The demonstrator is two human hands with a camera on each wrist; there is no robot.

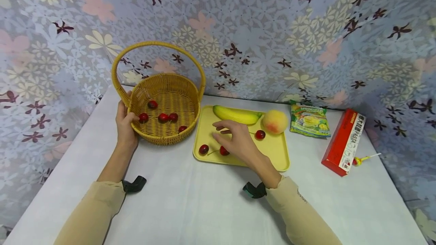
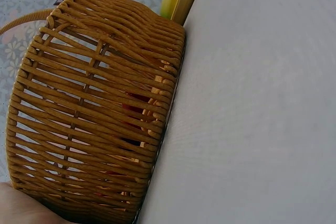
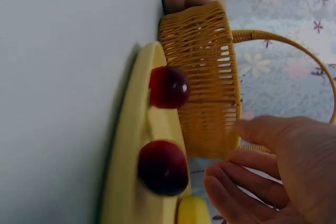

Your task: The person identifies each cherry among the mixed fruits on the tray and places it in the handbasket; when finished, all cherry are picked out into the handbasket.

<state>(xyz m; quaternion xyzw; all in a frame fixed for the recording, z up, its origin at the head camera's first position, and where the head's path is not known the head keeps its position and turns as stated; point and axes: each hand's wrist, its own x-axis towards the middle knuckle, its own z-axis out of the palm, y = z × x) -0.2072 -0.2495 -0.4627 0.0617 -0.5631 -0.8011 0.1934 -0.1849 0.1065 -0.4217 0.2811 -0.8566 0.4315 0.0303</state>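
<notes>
My left hand [image 1: 126, 124] grips the left side of a wicker basket [image 1: 167, 139], thumb over its rim and fingers along the outside. Several dark red cherries [image 1: 153, 104] lie on the basket's floor. My right hand [image 1: 238, 141] hovers over a yellow tray [image 1: 272, 154], its fingers loosely bent with nothing between them. Below that hand, one cherry [image 1: 224, 151] is partly covered in the head view. Another cherry [image 1: 203, 149] sits near the tray's left front corner, and a third cherry [image 1: 260, 135] lies on its right half. A banana [image 1: 237, 115] and a peach [image 1: 275, 121] occupy the tray's back.
Right of the tray lies a green snack packet [image 1: 309, 120]. Beyond it are a red and white pasta box [image 1: 344, 142] and a lollipop [image 1: 366, 158]. A flowered cloth [image 1: 252, 41] rises behind the white table [image 1: 190, 207]. The basket's tall handle [image 1: 156, 43] arches upward.
</notes>
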